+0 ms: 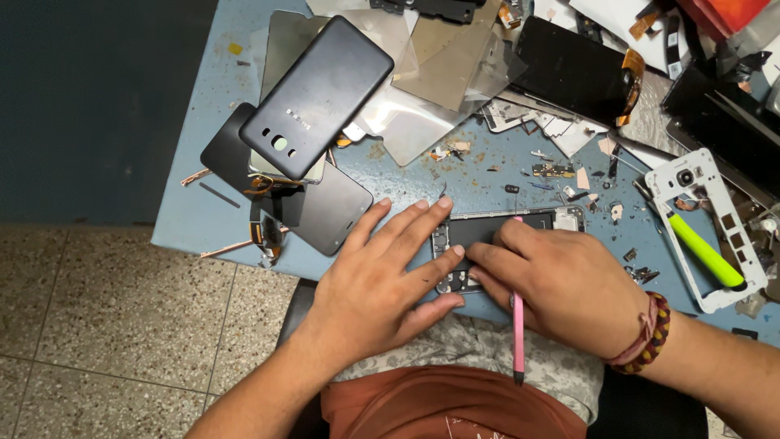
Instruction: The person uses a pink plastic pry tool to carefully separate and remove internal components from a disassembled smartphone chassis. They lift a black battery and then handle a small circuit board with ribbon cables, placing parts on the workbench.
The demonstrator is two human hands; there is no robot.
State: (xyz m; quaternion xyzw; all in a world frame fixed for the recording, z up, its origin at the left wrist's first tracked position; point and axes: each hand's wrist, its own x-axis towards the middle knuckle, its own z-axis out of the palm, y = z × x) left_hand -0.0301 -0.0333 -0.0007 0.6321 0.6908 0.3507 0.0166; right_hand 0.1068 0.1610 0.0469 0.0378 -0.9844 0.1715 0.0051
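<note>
We are seeing the left hand (382,280) lying flat, fingers spread, pressing on the opened phone (496,236) on the blue surface (191,203) — gripping nothing. The right hand (561,284) is pinching a pink tool (517,325) over the phone. Beyond the left hand a dark back cover (317,97) is lying; right of the right hand — a white frame (707,228).

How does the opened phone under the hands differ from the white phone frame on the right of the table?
The opened phone is dark inside and pressed by the left hand and right hand; the white phone frame lies untouched. The opened phone lies crosswise near the table edge, the white phone frame slants. A green-handled tool rests on the white frame; a pink tool is held at the opened phone. Both lie flat on the blue table.
</note>
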